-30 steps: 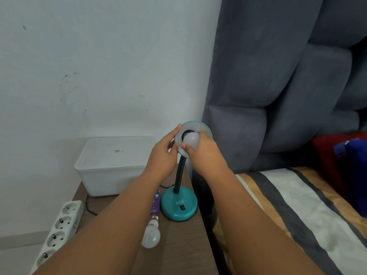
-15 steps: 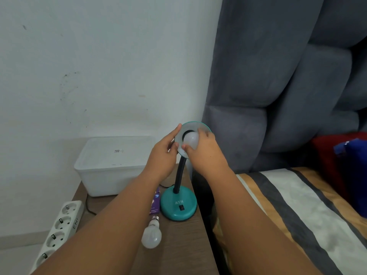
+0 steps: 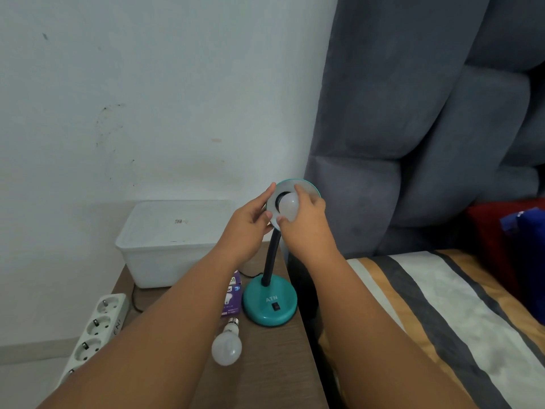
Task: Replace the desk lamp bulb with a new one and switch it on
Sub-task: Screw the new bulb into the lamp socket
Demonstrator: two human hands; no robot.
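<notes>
Two bulbs seen: one (image 3: 226, 348) on worktop (image 3: 274, 364); right hand (image 3: 305, 222) pinches another (image 3: 289, 207) at shade (image 3: 309, 188), left hand (image 3: 247, 228) pinching its rim; switch (image 3: 275, 306) untouched.

Bare tabletop (image 3: 274, 367) near front edge; spare bulb (image 3: 227, 345), lamp base (image 3: 269, 302), white bin (image 3: 174, 240) crowd rear.

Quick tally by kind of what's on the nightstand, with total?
Bulbs: 2, one in the lamp, one lying loose
Lamp: 1
Bulb box: 1
White bin: 1
Power strip: 1, at the left edge
Total: 6
</notes>
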